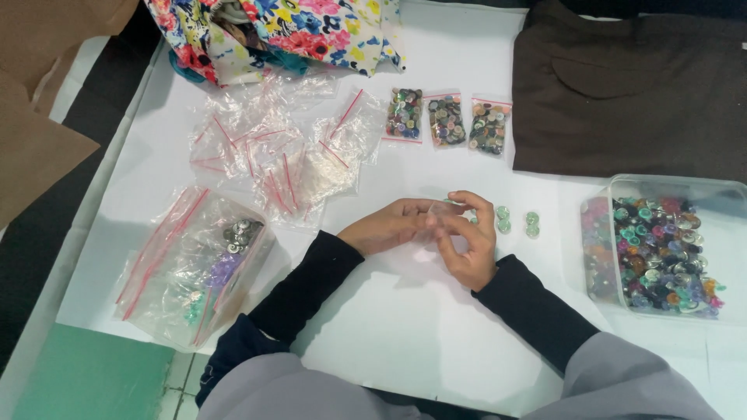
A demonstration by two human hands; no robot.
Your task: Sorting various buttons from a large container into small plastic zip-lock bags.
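My left hand (387, 225) and my right hand (468, 241) meet over the white table (405, 327), together pinching a small clear plastic bag (446, 210) with pale green buttons in it. Just right of my fingers lie a few loose pale green buttons (503, 220) and another pair (532, 225) on the table. Both wrists wear black sleeves.
A clear tub (724, 194) of mixed coloured buttons stands at the right. Three filled small button bags (447, 120) lie at the back. Empty zip bags (272, 155) pile at centre left, a large bag (194, 268) with buttons nearer left. Brown fabric (630, 85) and floral cloth (280, 31) lie behind.
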